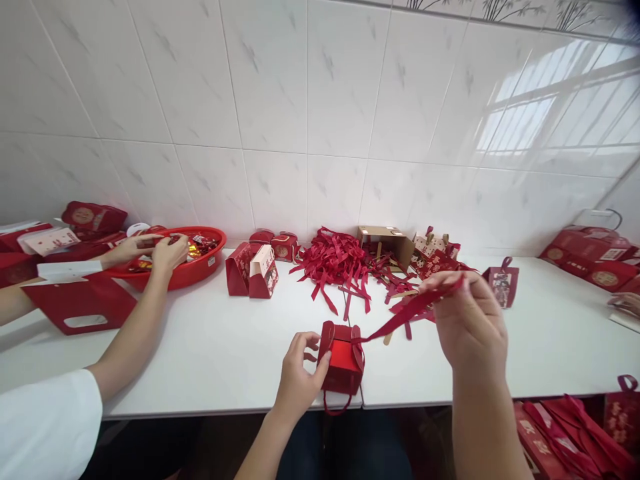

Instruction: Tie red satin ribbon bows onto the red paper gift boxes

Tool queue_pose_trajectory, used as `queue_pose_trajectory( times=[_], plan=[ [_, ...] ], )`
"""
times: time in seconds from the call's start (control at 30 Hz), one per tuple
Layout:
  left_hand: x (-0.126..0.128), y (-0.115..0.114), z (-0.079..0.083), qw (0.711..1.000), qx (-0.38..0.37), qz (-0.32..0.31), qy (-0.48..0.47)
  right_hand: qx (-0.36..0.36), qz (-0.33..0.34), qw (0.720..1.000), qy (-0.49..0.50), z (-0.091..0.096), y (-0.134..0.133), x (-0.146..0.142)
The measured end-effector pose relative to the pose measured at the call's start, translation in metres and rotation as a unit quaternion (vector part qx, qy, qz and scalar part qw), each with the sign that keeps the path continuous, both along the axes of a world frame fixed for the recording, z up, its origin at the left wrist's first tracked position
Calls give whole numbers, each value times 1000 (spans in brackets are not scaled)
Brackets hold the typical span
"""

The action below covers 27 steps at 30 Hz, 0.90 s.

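Note:
A small red gift box (345,360) stands near the table's front edge, a red cord loop hanging from its near side. My left hand (303,367) grips its left side, thumb on the top edge and fingers along the side. Up to the right, my right hand (470,313) pinches the end of a dark red ribbon (400,318). The ribbon stretches from the box's right upper edge to my right fingertips. Behind the box lies a heap of loose red ribbons (335,257).
On the left, a co-worker's hands (167,250) reach into a red basin (210,265) of wrapped sweets. Two upright gift boxes (263,273) stand nearby. An open cardboard box (383,233) is at the back. Red packages (595,257) and another person's hand (625,302) are far right.

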State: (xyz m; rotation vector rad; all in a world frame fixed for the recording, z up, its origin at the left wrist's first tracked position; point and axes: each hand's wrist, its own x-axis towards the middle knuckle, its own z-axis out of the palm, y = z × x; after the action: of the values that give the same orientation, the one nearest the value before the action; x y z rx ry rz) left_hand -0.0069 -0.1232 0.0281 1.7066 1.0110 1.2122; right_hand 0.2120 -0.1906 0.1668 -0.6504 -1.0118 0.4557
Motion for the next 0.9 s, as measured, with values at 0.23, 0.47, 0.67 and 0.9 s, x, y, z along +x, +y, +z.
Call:
queue_pose_trajectory(
  times=[0.23,0.47,0.67,0.9],
  plan=[
    [-8,2,-9,985,-127,55,-103,-273,100,930,-224,-67,40,-46],
    [-6,-4,-3,976,-162,48,-134,-338,97,885,-306,-97,58,-70],
    [-6,-10,-3,978,-159,34,-134,-355,84,867,-339,-98,61,-69],
    [2,9,13,977,-184,-20,-105,-337,78,871,-348,-98,65,-73]
  ],
)
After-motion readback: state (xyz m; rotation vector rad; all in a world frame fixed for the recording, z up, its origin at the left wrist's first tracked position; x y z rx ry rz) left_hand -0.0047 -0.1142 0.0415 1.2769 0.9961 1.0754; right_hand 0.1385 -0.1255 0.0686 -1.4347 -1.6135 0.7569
